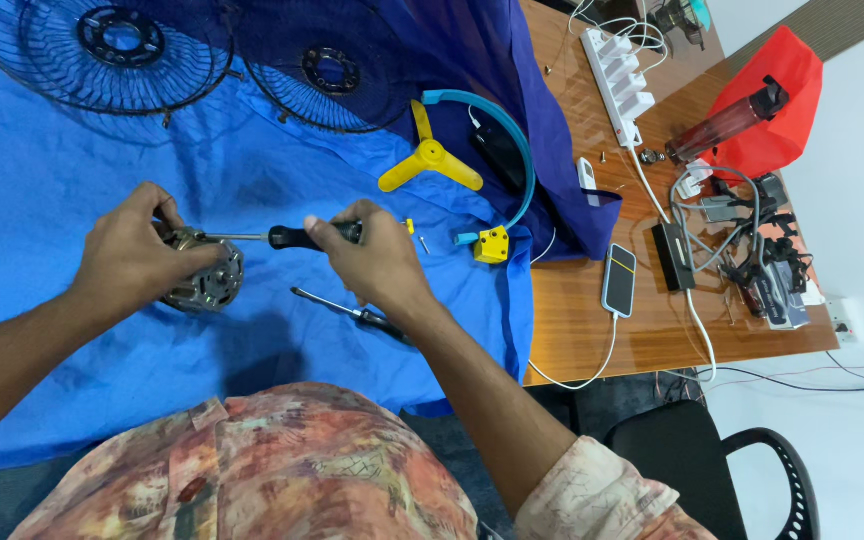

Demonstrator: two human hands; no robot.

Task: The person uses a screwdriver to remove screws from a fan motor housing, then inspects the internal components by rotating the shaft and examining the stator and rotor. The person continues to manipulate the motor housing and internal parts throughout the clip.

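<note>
We see our left hand (132,262) wrapped over a small metal motor (204,280) that rests on the blue cloth (72,180) spread over the bench (642,330). Its fingers are clamped around the motor's top and side, so only the right part of the casing shows. Our right hand (377,262) grips the black handle of a screwdriver (282,237), fingers closed tight around it, with the thin shaft lying almost level and its tip meeting the motor just under our left thumb.

A second screwdriver (347,313) lies loose on the cloth just below our right hand, angled down toward our right wrist. Near the right hand, a little farther along the cloth, sit a small screw (423,243) and a yellow block (492,245) joined to a curved light-blue band (512,130). A yellow three-bladed propeller (430,158) lies beside that band. Two black wire fan guards (102,50) rest at the far edge of the cloth.

On the bare wood to the right we see a phone (619,280) on a white cable, a white power strip (617,85), a black adapter (672,256), a tangle of grey cables (722,215) and a red bag (772,100). A black chair (712,470) stands below the bench.
</note>
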